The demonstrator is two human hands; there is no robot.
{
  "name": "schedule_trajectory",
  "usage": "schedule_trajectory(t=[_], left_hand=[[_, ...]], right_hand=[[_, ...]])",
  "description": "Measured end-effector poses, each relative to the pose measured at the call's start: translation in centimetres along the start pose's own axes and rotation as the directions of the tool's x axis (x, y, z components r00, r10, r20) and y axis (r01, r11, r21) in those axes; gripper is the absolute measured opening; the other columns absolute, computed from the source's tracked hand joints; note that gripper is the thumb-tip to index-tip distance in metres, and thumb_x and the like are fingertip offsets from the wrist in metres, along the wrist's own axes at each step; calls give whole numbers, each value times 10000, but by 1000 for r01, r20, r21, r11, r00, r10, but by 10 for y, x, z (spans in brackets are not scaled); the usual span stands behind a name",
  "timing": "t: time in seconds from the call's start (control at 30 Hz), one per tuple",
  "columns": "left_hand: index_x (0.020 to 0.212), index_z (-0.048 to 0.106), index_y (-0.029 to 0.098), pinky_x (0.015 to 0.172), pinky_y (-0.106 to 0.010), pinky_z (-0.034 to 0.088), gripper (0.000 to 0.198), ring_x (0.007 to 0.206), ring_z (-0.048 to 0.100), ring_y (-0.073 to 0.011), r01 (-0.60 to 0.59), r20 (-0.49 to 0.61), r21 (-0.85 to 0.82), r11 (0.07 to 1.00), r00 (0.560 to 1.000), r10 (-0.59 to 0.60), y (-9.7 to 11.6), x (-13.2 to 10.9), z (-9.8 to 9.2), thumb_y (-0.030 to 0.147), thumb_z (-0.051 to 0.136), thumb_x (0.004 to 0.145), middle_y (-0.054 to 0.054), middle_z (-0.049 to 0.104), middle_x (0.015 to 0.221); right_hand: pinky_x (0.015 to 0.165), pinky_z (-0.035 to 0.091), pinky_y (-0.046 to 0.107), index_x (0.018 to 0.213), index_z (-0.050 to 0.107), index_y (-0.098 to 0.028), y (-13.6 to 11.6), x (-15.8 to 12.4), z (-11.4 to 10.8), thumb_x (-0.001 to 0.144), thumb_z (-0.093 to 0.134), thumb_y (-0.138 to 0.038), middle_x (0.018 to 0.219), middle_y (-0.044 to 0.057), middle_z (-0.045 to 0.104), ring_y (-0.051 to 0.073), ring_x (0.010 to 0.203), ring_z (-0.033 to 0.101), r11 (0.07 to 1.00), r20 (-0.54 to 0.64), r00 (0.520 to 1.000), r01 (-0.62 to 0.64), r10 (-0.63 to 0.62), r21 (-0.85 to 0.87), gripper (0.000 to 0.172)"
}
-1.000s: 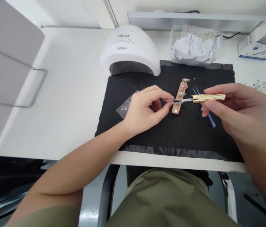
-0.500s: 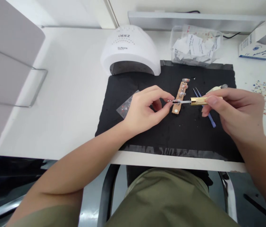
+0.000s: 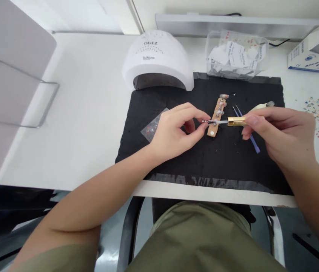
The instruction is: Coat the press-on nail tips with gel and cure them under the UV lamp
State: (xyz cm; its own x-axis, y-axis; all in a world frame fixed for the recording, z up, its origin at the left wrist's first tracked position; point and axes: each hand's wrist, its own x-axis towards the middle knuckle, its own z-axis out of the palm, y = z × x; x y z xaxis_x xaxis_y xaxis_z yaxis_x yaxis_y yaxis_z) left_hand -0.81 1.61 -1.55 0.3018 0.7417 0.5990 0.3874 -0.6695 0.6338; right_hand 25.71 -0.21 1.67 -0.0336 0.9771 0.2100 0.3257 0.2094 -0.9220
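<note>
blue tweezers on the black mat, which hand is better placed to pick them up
Right, probably: the right hand sits right beside the blue tweezers, though it holds a gold-handled brush. The left hand is farther away, pinching a small item.

Tiny piece at the brush tip, too small to identify

- Single head-worn camera, looking forward and down from the person's own viewpoint
- Close above the left hand and right hand, over a black mat on a white surface
- Frame spans from a UV nail lamp at the far side to olive shorts at the bottom edge
</note>
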Motion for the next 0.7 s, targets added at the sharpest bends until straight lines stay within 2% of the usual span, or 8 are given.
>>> schedule_trajectory(t=[0.47,0.7], left_hand=[[973,826,199,602,-232,515,43,594,608,-72,5,-5,14,1000,1000,-5,1,0,1,177,789,964,10,756,818],[969,825,216,603,-240,523,39,590,614,-75,28,-14,21,999,1000,-28,2,0,1,229,793,986,4,796,863]], right_hand=[[573,486,312,857,896,-336,-3,0,-1,921,872,-473,647,-46,734,115,603,644,995,-33,999,-3,0,-102,153],[544,463,309,825,885,-307,2,2,-3,912,885,-443,632,-36,714,120,596,632,999,-94,995,37,-39,-28,162]])
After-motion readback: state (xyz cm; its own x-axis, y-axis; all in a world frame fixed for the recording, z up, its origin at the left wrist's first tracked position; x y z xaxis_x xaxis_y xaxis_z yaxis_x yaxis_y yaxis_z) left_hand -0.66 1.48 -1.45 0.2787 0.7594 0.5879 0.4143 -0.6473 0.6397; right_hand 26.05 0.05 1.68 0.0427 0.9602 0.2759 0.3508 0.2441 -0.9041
